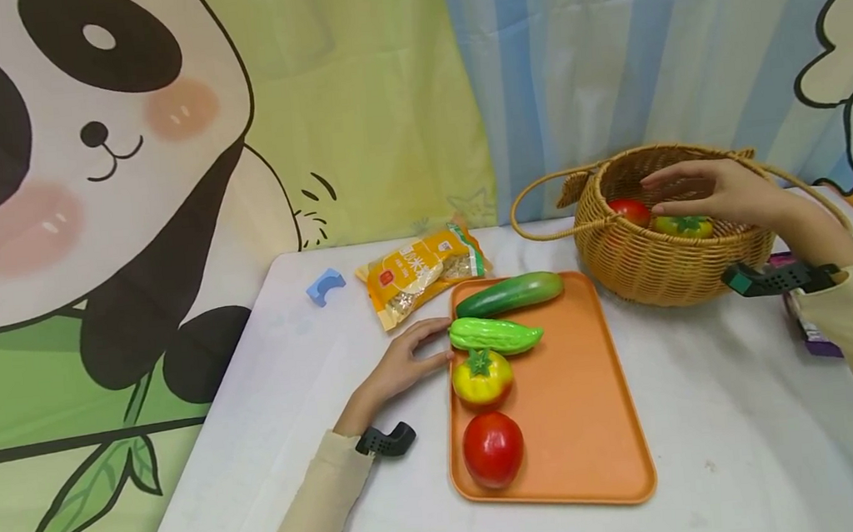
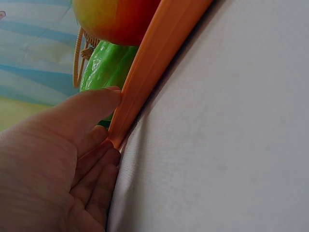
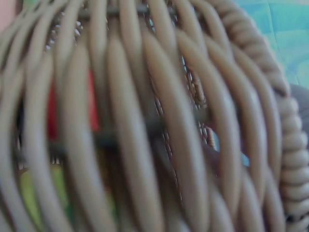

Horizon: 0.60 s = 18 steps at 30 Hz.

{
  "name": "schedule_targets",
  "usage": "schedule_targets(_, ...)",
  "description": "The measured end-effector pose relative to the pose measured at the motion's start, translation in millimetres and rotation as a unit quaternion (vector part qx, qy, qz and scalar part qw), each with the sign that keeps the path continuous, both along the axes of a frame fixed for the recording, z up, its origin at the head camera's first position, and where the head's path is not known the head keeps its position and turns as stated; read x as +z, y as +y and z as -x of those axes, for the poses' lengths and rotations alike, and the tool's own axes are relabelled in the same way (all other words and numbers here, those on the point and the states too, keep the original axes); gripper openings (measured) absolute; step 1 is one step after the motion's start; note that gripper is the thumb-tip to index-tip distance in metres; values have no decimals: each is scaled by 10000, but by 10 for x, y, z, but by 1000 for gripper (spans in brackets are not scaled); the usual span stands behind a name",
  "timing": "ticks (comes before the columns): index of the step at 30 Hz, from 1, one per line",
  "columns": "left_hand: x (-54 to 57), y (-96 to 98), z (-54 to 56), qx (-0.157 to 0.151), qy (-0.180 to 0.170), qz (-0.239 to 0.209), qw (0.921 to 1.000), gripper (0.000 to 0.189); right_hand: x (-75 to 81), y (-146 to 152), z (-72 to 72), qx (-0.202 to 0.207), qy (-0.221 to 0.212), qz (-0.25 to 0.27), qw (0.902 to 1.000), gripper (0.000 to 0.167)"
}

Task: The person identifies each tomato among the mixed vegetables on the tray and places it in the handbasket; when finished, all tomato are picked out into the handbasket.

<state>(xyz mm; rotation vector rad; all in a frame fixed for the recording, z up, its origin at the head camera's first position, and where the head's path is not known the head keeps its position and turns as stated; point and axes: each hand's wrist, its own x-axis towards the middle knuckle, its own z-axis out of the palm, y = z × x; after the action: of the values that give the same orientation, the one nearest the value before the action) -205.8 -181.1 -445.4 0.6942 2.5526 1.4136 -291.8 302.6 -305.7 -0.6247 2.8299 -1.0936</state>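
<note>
My left hand [image 1: 405, 359] rests at the left edge of an orange tray [image 1: 569, 405]; in the left wrist view the thumb [image 2: 99, 100] touches the tray's rim. On the tray lie a toy cucumber [image 1: 511, 293], a light green bitter melon [image 1: 497, 335], a yellow-red persimmon [image 1: 483, 380] with a green calyx, and a round red fruit [image 1: 494, 450]. Over the wicker basket [image 1: 652, 261], my right hand [image 1: 721, 191] reaches inside the rim, fingers loosely bent, holding nothing visible. Within the basket are a red fruit [image 1: 629, 212] and a yellow-green persimmon [image 1: 682, 227].
An orange and yellow food packet [image 1: 423, 270] lies behind the tray. Left of it is a small blue arched block [image 1: 325, 286]. A purple package [image 1: 816, 340] lies partly hidden under the right forearm. The basket's handle [image 1: 523, 208] sticks out to the left.
</note>
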Motion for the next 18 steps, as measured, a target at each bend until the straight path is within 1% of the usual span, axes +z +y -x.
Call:
schedule_targets(3, -14, -2, 1, 29, -10, 3, 10000, 52, 1, -33, -52, 78, 73, 350, 9993, 43)
schedule_targets(5, -16, -1, 1, 36, -22, -20, 10000, 52, 1, -59, -82, 102, 89, 420, 9990, 42)
schedule_targets(7, -24, -2, 1, 22, -15, -44, 10000, 52, 5, -86, -112, 134, 96, 372, 9992, 42)
schedule_targets(11, -43, -4, 5, 5, -30, -76, 10000, 52, 6, -137, -173, -18, 81, 48, 10000, 41)
schedule_targets(13, -48, -5, 6, 6, -57, -66, 10000, 53, 9, -159, -200, -59, 60, -13, 10000, 42)
schedule_targets(16, -38, -5, 3, 28, -82, -33, 10000, 53, 22, -206, -252, -80, 68, 41, 9999, 41)
schedule_targets(18, -26, -6, -1, 41, -73, 0, 10000, 52, 29, -241, -278, -17, 140, 93, 9999, 40)
